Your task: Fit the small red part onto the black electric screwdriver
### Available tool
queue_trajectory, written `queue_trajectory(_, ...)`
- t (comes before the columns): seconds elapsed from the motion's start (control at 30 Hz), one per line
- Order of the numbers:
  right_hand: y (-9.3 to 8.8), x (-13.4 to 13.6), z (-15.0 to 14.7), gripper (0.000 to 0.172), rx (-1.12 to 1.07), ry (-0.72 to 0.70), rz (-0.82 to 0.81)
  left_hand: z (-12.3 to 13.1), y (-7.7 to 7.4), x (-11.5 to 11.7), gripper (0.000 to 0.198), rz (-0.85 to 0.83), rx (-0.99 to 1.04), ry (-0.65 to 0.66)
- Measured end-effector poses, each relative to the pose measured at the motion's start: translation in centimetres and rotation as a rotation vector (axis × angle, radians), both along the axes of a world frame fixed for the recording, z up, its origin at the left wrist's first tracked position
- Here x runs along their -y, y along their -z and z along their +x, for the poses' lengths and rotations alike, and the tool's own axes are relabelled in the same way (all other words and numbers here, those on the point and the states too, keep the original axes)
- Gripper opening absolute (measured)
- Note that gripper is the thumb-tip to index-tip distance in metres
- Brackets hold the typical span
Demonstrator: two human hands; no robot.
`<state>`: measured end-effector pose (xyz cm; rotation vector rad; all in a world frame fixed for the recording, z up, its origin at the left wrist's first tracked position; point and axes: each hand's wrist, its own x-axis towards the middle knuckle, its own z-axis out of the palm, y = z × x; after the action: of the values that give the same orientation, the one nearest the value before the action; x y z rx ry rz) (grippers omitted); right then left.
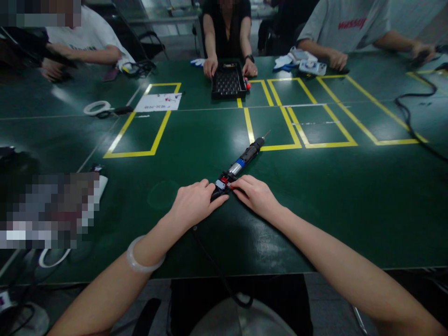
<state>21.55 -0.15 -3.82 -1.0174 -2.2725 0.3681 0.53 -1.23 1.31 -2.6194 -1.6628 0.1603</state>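
Note:
An electric screwdriver (241, 162) lies flat on the green table (336, 196), its bit pointing away to the upper right, its cable running back off the near edge. My left hand (194, 203) rests curled over the screwdriver's rear end from the left, a pale bangle on that wrist. My right hand (257, 195) meets it from the right, fingertips pinched at a small red part on the tool's rear. Both hands touch the tool at the same spot.
Yellow tape rectangles (308, 114) mark the table. Across it, another person's hands hold a black tray (228, 83). A tape roll (96, 108) and a paper sheet (159, 101) lie far left; a black cable (408, 116) snakes at far right. More people sit left and right.

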Motion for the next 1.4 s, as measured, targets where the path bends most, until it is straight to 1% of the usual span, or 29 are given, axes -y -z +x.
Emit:
queue_trajectory(0.1, 0.2, 0.0, 0.0, 0.020, -0.016, -0.013, -0.021, 1.3, -0.2, 0.3, 0.072, -0.047, -0.032, -0.194)
queue_trajectory(0.2, 0.2, 0.2, 0.0, 0.026, -0.041, -0.020, -0.061, 1.9, -0.2, 0.0, 0.079, -0.068, -0.043, -0.287)
queue_trajectory(0.3, 0.1, 0.3, 0.0, 0.032, -0.048, -0.025, -0.093, 2.1, -0.1, -0.4, 0.082, -0.054, -0.036, -0.319)
queue_trajectory(0.5, -0.2, 0.8, -0.4, 0.053, -0.032, -0.064, -0.159, 1.4, -0.1, -1.3, 0.083, -0.058, -0.021, -0.345)
queue_trajectory(0.6, -0.4, 0.9, -0.2, 0.053, -0.030, -0.074, -0.174, 0.6, -0.2, -1.9, 0.085, -0.059, -0.004, -0.358)
queue_trajectory(0.77, -0.7, 0.8, 0.6, 0.036, -0.011, -0.054, -0.177, -1.9, -0.1, -3.3, 0.083, -0.038, 0.023, -0.408)
queue_trajectory(0.87, -0.8, 0.8, 0.9, 0.031, -0.009, -0.063, -0.176, -4.1, 0.0, -4.3, 0.083, -0.039, 0.013, -0.475)
queue_trajectory(1.0, -0.8, 0.8, 0.9, 0.028, 0.002, -0.065, -0.185, -7.5, 0.1, -5.6, 0.084, -0.038, 0.025, -0.573)
queue_trajectory(1.17, -0.8, 0.7, 0.9, 0.026, 0.005, -0.073, -0.174, -11.7, -0.2, -7.0, 0.094, -0.047, 0.058, -0.711)
queue_trajectory(1.27, -0.7, 0.7, 1.0, 0.026, 0.008, -0.073, -0.169, -13.8, -0.2, -8.2, 0.099, -0.040, 0.065, -0.792)
queue_trajectory(1.4, -0.8, 0.7, 0.9, 0.026, 0.014, -0.065, -0.177, -16.0, 0.3, -9.3, 0.098, 0.029, 0.073, -0.857)
